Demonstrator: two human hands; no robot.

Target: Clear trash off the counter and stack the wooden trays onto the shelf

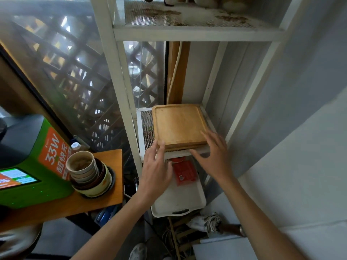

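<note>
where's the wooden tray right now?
In the head view, centre frame: the wooden tray lies flat on the white rack's mesh shelf, above a white plastic tray. The left hand and right hand are at its front edge.

Head cam, looking down, close to shelf (175, 153).

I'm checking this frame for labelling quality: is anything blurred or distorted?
Head view: the wooden tray on the shelf is sharp; the right hand is motion-smeared, the left hand less so; wide-angle distortion bends the shelf posts; the lattice window looks hazy.
</note>
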